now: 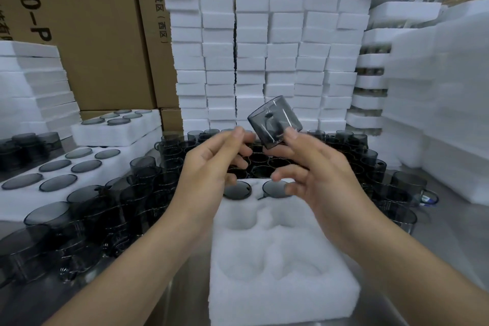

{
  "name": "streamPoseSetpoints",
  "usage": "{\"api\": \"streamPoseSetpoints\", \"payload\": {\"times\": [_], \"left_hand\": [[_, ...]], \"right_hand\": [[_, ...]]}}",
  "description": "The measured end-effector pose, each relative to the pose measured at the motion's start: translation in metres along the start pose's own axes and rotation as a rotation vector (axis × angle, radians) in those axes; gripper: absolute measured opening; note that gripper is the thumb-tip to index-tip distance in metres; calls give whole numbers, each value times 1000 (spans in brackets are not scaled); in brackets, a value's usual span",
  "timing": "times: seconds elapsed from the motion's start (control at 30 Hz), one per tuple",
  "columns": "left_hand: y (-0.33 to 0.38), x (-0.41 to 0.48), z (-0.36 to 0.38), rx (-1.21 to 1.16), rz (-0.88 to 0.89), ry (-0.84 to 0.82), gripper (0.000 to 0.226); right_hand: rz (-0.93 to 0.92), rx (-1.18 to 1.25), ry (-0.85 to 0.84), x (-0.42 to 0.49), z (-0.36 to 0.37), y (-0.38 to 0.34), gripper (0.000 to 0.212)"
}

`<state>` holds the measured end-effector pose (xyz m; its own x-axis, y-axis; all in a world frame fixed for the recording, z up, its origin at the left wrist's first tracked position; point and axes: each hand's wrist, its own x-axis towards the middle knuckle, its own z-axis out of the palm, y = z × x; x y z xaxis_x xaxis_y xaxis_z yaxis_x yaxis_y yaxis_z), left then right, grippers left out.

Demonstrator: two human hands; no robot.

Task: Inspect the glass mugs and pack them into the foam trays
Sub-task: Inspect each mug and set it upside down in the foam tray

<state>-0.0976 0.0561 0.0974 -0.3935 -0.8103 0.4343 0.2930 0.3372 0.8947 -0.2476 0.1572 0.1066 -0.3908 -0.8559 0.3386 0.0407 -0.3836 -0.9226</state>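
Inspecting: right hand [304, 167] pinches smoky mug [275, 124] by its lower end, top tilted left, above foam tray [277, 299] far edge. Left hand [217, 159] loose, empty, just beside. Four near pockets [238, 219] unfilled.

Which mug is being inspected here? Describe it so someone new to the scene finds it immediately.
Start at the white foam tray nearest the camera. Just above its far end, the right hand pinches a smoky grey mug in its fingers. It alone is lifted and tilted in the air; every other mug stands on the table or sits in a tray.
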Motion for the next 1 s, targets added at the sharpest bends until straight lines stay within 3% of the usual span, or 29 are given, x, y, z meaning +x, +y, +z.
{"api": "streamPoseSetpoints", "payload": {"times": [0.07,0.17,0.43,0.57,0.77,1.0], "left_hand": [[1,1,-2,-7,8,-18,39],[3,0,-5,-30,-1,-147,45],[3,-3,-2,-9,-17,-46,51],[7,-3,-2,-40,-45,-93,53],[12,-2,-4,-44,-30,-135,53],[9,-3,-3,19,1,-57,61]], "right_hand": [[120,94,-125,-2,2,-2,50],[196,159,-212,-5,7,-3,47],[139,144,-181,-6,6,-3,52],[143,163,-172,-6,7,-2,51],[236,127,-251,-4,6,-3,68],[205,104,-182,-3,5,1,56]]}}
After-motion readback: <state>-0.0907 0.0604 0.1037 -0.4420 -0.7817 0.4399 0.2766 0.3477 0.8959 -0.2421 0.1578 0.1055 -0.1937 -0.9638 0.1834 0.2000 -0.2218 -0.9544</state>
